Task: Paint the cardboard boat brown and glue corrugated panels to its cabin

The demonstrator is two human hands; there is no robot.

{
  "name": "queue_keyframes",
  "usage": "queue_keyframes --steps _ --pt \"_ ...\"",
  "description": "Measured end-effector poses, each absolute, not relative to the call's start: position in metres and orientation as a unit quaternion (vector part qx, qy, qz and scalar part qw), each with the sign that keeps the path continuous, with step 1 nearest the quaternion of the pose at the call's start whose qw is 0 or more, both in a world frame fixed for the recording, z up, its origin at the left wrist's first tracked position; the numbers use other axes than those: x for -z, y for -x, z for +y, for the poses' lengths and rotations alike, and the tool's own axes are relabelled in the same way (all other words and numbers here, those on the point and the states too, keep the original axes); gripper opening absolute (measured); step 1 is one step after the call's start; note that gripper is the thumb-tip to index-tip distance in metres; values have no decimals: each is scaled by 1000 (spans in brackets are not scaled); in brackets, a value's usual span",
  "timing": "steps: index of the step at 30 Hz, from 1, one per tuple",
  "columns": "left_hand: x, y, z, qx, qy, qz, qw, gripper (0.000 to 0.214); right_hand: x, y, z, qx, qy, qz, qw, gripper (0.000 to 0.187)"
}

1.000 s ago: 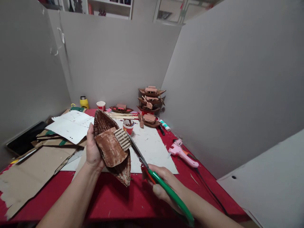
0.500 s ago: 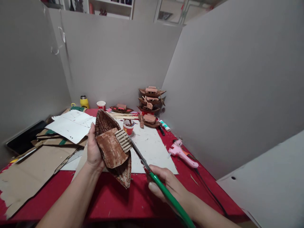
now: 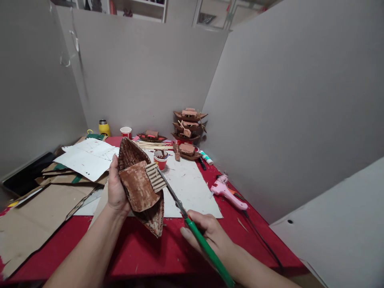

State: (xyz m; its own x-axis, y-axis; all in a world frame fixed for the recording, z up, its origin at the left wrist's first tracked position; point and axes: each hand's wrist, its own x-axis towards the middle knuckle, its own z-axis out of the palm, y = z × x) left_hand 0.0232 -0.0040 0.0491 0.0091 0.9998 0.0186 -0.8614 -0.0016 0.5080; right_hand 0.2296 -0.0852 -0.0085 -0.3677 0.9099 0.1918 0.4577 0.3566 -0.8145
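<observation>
My left hand [image 3: 118,188] grips a small brown model boat [image 3: 134,152] by its left side, holding it tilted above the table. A curved brown roof piece [image 3: 138,186] covers the boat's middle. Against the roof's right edge is a small strip of ribbed tan cardboard [image 3: 155,177]. My right hand [image 3: 207,232] is closed around the long green handles of a pair of shears [image 3: 204,244]. The metal tips of the shears meet the cardboard strip's right edge; whether they pinch it, I cannot tell.
White paper [image 3: 189,184] covers part of the red table [image 3: 168,256]. A paint cup [image 3: 161,161] stands behind the boat. Several finished boats [image 3: 189,116] are stacked farther back. A pink glue gun [image 3: 229,194] with a cord lies right; cardboard sheets [image 3: 45,212] lie left.
The view has shifted slightly, so everything sits a little farther left in the picture. Both hands keep their hold, and the shears stay at the cardboard strip.
</observation>
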Motion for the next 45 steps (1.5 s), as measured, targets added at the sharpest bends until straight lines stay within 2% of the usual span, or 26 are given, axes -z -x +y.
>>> queue_keyframes --steps 4,9,18,28,38,45 --pt "-50 -23 -4 -670 -199 177 694 43 6 -231 -86 -327 465 -756 325 31" --pt "-50 -24 -7 -667 -200 179 695 42 0 -232 -89 -278 480 -783 280 18" --pt "-47 -31 -10 -646 -192 194 713 45 -3 -231 -89 -288 487 -781 264 25" --pt "-44 -32 -9 -637 -210 189 717 48 -4 -230 -88 -326 482 -750 315 30" --pt "-48 -30 -10 -632 -183 213 723 46 16 -229 -86 -302 472 -740 372 33" --pt "-60 -27 -13 -606 -162 239 741 60 11 -240 -86 -284 493 -703 427 41"
